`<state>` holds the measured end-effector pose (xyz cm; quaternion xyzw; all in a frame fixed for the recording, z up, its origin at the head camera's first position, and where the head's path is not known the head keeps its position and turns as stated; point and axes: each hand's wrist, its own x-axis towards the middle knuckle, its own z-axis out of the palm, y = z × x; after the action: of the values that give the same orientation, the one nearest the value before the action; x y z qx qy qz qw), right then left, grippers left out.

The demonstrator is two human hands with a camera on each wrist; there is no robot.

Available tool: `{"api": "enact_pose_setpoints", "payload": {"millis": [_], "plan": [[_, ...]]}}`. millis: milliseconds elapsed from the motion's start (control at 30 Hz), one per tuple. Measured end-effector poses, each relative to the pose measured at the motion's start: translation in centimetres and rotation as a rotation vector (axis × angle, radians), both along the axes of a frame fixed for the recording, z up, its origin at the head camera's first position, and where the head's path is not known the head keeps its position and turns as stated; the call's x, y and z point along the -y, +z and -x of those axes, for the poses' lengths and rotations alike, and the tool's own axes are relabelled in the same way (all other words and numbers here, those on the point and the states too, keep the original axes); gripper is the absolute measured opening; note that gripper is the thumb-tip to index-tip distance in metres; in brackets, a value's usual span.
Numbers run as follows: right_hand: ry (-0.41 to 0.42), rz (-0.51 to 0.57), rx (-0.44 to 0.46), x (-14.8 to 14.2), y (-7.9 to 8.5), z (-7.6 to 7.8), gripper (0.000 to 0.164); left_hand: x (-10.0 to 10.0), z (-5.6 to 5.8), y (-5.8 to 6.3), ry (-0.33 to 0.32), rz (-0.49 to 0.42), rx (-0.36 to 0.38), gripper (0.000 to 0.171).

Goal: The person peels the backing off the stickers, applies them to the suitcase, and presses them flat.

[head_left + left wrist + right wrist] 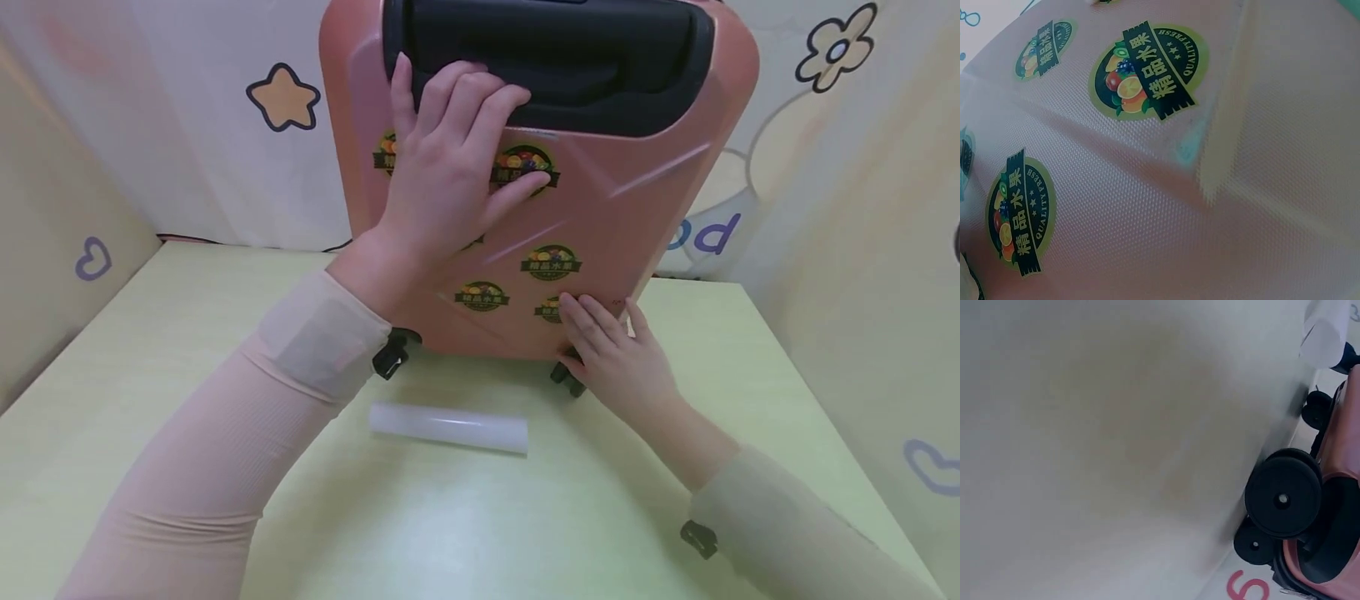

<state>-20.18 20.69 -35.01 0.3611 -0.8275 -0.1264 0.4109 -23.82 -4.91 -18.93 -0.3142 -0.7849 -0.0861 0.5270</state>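
A pink hard-shell suitcase [600, 217] stands on its wheels, a black recessed panel [555, 58] across its upper part. Several oval fruit stickers [551, 262] are on its face; the left wrist view shows a fruit sticker [1147, 72] close up. My left hand [450, 154] rests on the upper left of the case, fingers reaching onto the black panel, its thumb over one sticker. At the lower right corner, my right hand [618, 354] touches the case, its fingertips partly covering a sticker [548, 310]. Neither wrist view shows its hand's grasp clearly.
A white paper roll [450, 427] lies on the pale table [420, 533] in front of the suitcase. Black wheels [1283, 494] show at the case's base. Cloth walls with printed drawings enclose the table's back and sides. A small black object [699, 539] is beside my right sleeve.
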Motion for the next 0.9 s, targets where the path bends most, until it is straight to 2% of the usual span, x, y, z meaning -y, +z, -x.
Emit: {"api": "enact_pose_setpoints", "payload": {"millis": [133, 233, 367, 467, 600, 733, 900], "plan": [[-0.015, 0.077, 0.022, -0.3, -0.1, -1.0, 0.061, -0.2, -0.1, 0.2, 0.004, -0.001, 0.011, 0.065], [0.005, 0.012, 0.062, 0.4, -0.1, -1.4, 0.06, -0.2, -0.2, 0.2, 0.012, -0.01, 0.02, 0.064], [0.014, -0.105, 0.089, 1.8, 0.1, -1.1, 0.054, -0.1, -0.3, 0.0, 0.018, -0.011, 0.038, 0.065], [0.001, -0.127, 0.057, 2.2, 0.4, -0.5, 0.051, -0.1, -0.3, 0.0, 0.025, -0.003, 0.046, 0.066], [0.008, -0.106, 0.019, 1.7, 0.6, 0.1, 0.052, -0.1, -0.3, 0.0, 0.022, 0.002, 0.042, 0.066], [0.009, -0.062, 0.044, 0.5, 0.6, 0.1, 0.055, -0.1, -0.3, 0.0, 0.02, -0.001, 0.035, 0.065], [-0.037, 0.002, 0.084, -0.6, 0.3, -0.5, 0.061, 0.0, -0.3, -0.1, 0.018, -0.004, 0.039, 0.065]]}}
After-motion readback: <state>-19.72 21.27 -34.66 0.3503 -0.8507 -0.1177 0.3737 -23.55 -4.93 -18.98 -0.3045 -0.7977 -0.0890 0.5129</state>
